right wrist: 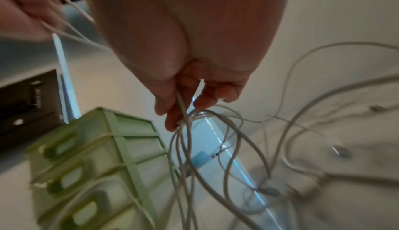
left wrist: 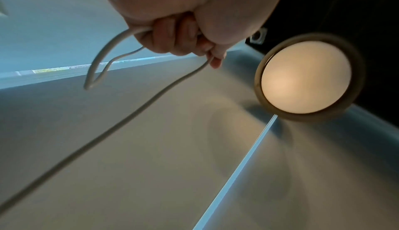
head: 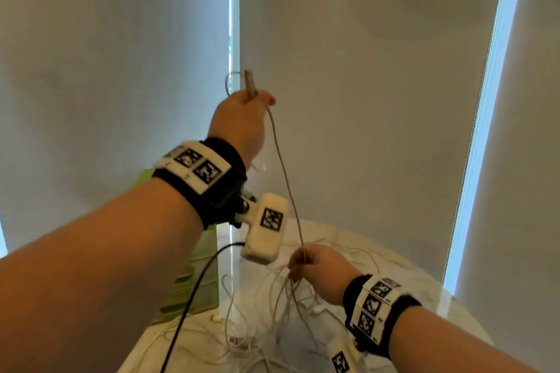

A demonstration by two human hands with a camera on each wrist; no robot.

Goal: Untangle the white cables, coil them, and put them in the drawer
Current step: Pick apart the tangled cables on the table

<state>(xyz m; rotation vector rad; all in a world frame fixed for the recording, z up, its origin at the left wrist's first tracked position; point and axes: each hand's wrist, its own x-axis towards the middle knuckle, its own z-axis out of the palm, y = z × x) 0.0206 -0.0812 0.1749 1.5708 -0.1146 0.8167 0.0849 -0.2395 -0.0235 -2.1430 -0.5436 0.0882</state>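
While the left hand (head: 242,121) is gripping one cable (head: 285,179) raised high, the right hand (head: 318,269) is pinching it above the tangle (head: 272,312) on the near table (head: 424,297); sliding slowly should free knots.

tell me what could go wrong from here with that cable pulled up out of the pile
1. The left hand holds one white cable high while the right hand pinches it just above the tangle; pulling harder may tighten a knot rather than free it.
2. Other loops hang lifted at the right hand, so the whole pile may drag across the table.
3. Strands lie against the green drawer unit and could snag on it.
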